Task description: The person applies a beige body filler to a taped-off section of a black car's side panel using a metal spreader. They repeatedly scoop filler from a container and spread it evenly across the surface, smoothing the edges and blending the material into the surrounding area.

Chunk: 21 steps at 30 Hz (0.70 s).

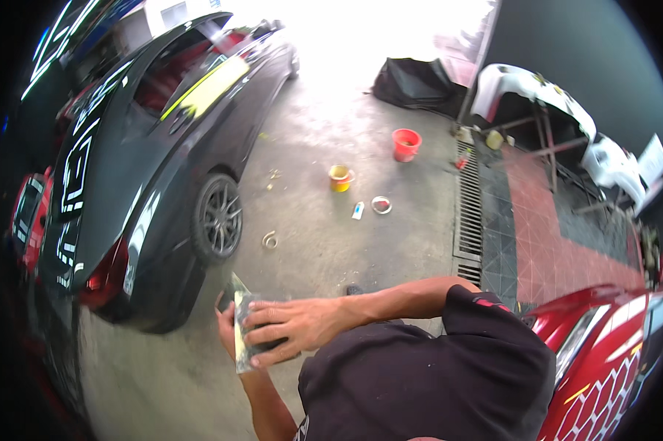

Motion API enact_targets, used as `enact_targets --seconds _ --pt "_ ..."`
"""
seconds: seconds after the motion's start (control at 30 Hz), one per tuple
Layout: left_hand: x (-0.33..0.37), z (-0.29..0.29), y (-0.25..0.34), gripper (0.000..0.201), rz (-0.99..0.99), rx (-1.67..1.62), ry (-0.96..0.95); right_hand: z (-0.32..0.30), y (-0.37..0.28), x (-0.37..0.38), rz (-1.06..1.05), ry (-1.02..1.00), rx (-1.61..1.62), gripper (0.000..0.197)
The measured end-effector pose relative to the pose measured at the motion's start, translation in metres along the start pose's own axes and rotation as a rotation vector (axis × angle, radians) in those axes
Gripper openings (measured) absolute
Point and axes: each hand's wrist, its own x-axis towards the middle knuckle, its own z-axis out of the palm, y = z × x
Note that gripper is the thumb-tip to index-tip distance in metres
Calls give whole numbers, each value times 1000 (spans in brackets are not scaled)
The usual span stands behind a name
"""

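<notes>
Sandpaper sheet (241,334) folded round a dark block, held low in front of the chest: left hand (227,323) cupped beneath, right hand (295,323) closed over the top. Not yet touching any panel, apparently mid-wrap, no rubbing started. Bare concrete floor (331,250) of an open workshop, black car (148,169) left, red car (611,345) right, red bucket (406,144) and yellow tub (339,177) beyond.

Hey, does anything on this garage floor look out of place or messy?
Yes. Loose items litter the concrete: a red bucket, a yellow cup, a tape roll and a small tube. A detached white bumper rests on stands.
</notes>
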Motion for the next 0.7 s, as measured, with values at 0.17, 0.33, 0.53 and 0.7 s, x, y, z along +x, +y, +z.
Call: enact_targets --seconds 0.17,0.33,0.53,0.7 --pt "-26 90 72 39 -129 -445 -108 -5 28 -82 223 33 -83 73" --pt "-11 93 67 36 -146 -507 -158 -25 27 -80 693 304 165 49" --pt "32 122 14 43 -143 -290 -91 -38 36 -70 647 62 -91 53" --pt "41 145 16 39 180 73 -272 -23 41 -96 486 -49 -467 56"
